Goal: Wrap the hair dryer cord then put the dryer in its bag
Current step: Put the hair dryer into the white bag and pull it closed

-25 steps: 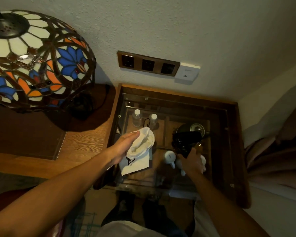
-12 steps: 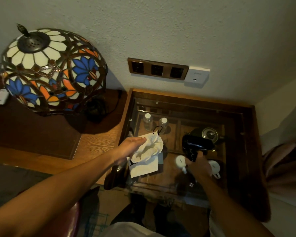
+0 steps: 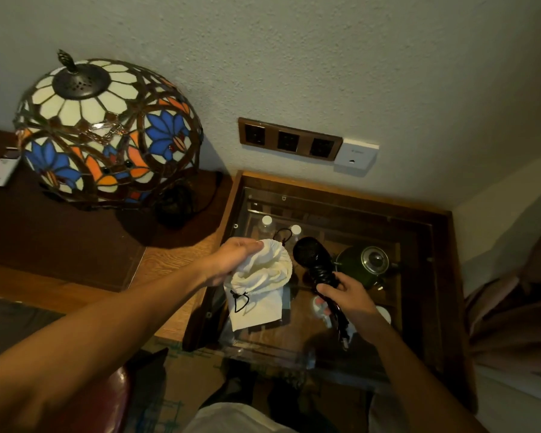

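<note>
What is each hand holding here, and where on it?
Left hand grips the white bag at its gathered mouth; right hand grips the cord-wrapped handle of the hair dryer.

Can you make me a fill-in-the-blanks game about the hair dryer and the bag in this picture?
1. The left hand holds a bag whose cloth is ____ in colour.
2. The right hand grips the black ____ by its handle.
3. The cord is wound round the dryer's ____.
4. The lamp stands to the ____ of the bag.

Missing words: white; hair dryer; handle; left
</note>
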